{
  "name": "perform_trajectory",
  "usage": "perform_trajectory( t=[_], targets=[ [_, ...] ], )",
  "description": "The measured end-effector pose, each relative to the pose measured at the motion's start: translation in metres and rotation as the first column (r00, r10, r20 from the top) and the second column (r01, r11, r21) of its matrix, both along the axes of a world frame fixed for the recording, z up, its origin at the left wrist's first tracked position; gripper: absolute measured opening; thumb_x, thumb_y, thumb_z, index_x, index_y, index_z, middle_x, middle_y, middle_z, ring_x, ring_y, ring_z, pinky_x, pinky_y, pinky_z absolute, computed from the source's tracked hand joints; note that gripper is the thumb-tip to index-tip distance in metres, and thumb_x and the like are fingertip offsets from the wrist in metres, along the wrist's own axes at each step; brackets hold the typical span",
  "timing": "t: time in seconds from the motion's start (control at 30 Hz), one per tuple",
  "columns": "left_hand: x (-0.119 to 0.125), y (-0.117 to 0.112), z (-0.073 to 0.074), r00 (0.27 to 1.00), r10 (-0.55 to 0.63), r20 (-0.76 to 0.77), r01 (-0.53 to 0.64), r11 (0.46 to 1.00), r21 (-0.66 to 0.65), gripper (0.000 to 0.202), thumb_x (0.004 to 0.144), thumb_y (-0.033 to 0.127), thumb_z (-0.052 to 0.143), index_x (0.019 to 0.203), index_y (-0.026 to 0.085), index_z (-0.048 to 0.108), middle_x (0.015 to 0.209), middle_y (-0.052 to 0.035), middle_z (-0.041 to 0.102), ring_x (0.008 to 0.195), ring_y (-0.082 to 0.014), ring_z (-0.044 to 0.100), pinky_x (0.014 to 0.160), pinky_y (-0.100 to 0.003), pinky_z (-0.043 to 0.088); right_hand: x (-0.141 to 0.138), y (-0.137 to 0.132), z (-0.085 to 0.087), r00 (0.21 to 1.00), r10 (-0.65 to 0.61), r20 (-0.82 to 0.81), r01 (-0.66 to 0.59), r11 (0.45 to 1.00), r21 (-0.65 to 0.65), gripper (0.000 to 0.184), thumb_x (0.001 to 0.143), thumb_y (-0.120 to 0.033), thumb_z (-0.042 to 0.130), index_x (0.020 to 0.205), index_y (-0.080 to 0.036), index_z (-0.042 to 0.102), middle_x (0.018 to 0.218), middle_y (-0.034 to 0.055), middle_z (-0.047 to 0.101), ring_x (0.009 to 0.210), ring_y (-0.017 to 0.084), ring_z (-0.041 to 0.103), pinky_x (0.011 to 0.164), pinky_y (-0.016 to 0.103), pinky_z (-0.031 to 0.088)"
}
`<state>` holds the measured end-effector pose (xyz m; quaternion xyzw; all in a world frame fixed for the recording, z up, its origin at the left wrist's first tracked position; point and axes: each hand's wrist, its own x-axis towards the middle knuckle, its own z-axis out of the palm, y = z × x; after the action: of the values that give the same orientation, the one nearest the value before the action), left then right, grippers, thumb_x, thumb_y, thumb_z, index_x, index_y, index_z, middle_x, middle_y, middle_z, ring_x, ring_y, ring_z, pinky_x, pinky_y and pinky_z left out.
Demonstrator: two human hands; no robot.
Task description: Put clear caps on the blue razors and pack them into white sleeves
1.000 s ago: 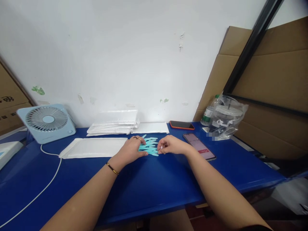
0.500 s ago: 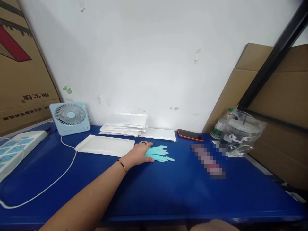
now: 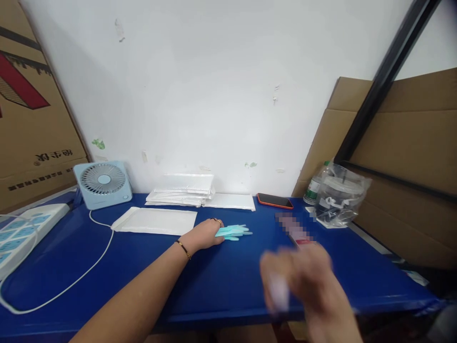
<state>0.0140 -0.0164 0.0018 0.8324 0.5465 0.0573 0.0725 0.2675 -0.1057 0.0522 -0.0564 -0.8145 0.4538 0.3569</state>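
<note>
My left hand (image 3: 206,233), a ring and a bracelet on it, is closed round a bundle of slim turquoise plastic sticks (image 3: 233,232) lying on the blue table. Their tips point right, and the other ends are hidden in my fingers. A flat white padded envelope (image 3: 157,221) lies just left of this hand. My right hand (image 3: 303,276) is over the front right of the table, smeared by motion. A pale patch shows below its fingers, too blurred to name.
Behind stands a stack of white envelopes (image 3: 182,190) against the wall. A blue fan (image 3: 104,183) and a power strip (image 3: 28,233) with a white cord are at left. An orange-edged phone (image 3: 274,200), a pixelated item (image 3: 291,226), a bottle (image 3: 312,189) and a bagged cup (image 3: 337,202) are at right.
My right hand has come into view from the lower edge, blurred. My left hand still holds the turquoise sticks, which are now bunched closer together. The view has shifted slightly.
</note>
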Motion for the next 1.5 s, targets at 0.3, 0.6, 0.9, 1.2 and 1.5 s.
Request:
perform_trajectory(
  t=[0.3, 0.6, 0.9, 1.2, 1.5],
  targets=[
    [0.023, -0.006, -0.001, 0.984, 0.067, -0.166, -0.051, 0.994, 0.099, 0.023, 0.072, 0.025, 0.052, 0.089, 0.012, 0.058, 0.094, -0.0151, 0.064, 0.086, -0.027, 0.062, 0.075, -0.035, 0.048, -0.047, 0.133, -0.066, 0.689, -0.68, 0.251, 0.711, 0.567, -0.416, 0.047, 0.08, -0.055, 0.044, 0.099, -0.019, 0.067, 0.11, 0.0073, 0.064, 0.108, 0.024, 0.053, 0.097, 0.037, 0.035],
    [0.034, -0.023, 0.009, 0.96, 0.216, -0.177, -0.191, 0.97, 0.15, 0.036, 0.076, 0.03, 0.054, 0.109, 0.017, 0.046, 0.092, -0.0104, 0.066, 0.083, -0.0257, 0.065, 0.068, -0.033, 0.049, -0.08, 0.099, -0.061, 0.729, -0.671, 0.139, 0.685, 0.709, -0.169, 0.052, 0.088, -0.051, 0.03, 0.1, -0.018, 0.067, 0.099, 0.0064, 0.068, 0.091, 0.02, 0.061, 0.082, 0.032, 0.044],
    [0.056, -0.059, 0.03, 0.969, 0.117, -0.219, -0.049, 0.954, 0.296, 0.045, 0.087, 0.018, 0.037, 0.131, 0.014, 0.027, 0.09, -0.0149, 0.064, 0.087, -0.0265, 0.062, 0.074, -0.035, 0.043, -0.055, 0.079, -0.002, 0.462, -0.478, 0.747, 0.241, 0.878, 0.414, 0.041, 0.056, -0.035, 0.073, 0.091, -0.016, 0.063, 0.082, 0.005, 0.067, 0.074, 0.021, 0.062, 0.063, 0.026, 0.045],
    [0.03, -0.067, 0.058, 0.965, 0.174, -0.194, -0.151, 0.98, 0.128, 0.031, 0.077, 0.047, 0.051, 0.09, 0.02, 0.059, 0.083, -0.0067, 0.067, 0.074, -0.0228, 0.063, 0.062, -0.029, 0.045, -0.058, 0.055, 0.007, 0.375, -0.831, 0.412, 0.153, 0.494, 0.856, 0.021, 0.082, -0.02, 0.045, 0.1, -0.02, 0.056, 0.095, 0.0103, 0.065, 0.088, 0.024, 0.061, 0.071, 0.03, 0.043],
    [0.029, -0.056, 0.031, 0.957, 0.162, -0.239, -0.111, 0.971, 0.212, 0.023, 0.083, 0.032, 0.045, 0.093, 0.016, 0.058, 0.092, -0.0126, 0.066, 0.086, -0.0245, 0.063, 0.075, -0.034, 0.046, -0.076, 0.065, -0.016, 0.238, -0.751, 0.615, 0.231, 0.659, 0.715, 0.023, 0.077, -0.035, 0.054, 0.095, -0.023, 0.062, 0.097, 0.0071, 0.066, 0.089, 0.024, 0.062, 0.068, 0.029, 0.045]
  ],
)
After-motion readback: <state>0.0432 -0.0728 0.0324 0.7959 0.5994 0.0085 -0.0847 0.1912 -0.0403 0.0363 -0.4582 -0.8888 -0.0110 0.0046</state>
